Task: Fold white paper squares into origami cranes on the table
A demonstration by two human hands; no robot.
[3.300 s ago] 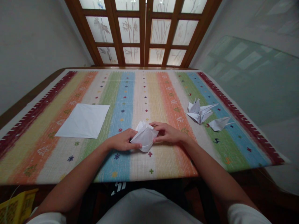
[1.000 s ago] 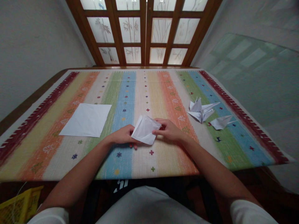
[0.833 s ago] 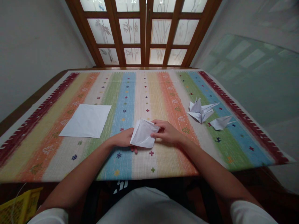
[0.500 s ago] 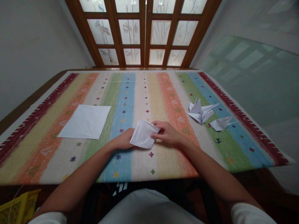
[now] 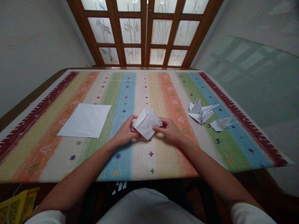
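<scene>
A partly folded white paper (image 5: pixel 147 123) is lifted a little off the striped table mat (image 5: pixel 163 93), held between both hands. My left hand (image 5: pixel 125 132) pinches its left edge with thumb and fingers. On the paper's right edge my right hand (image 5: pixel 170 129) is closed, fingers curled around the fold. The paper stands tilted with one corner pointing down toward the mat.
A flat white square sheet (image 5: pixel 85 120) lies on the mat to the left. Two folded paper cranes (image 5: pixel 201 111) (image 5: pixel 220 123) rest on the right side. A wooden-framed glass door (image 5: pixel 144 31) stands behind the table. Something yellow (image 5: pixel 14 207) sits on the floor at lower left.
Both hands have raised the folded paper off the mat and shifted it slightly away from me. My left hand moved from under the paper to pinching its left edge.
</scene>
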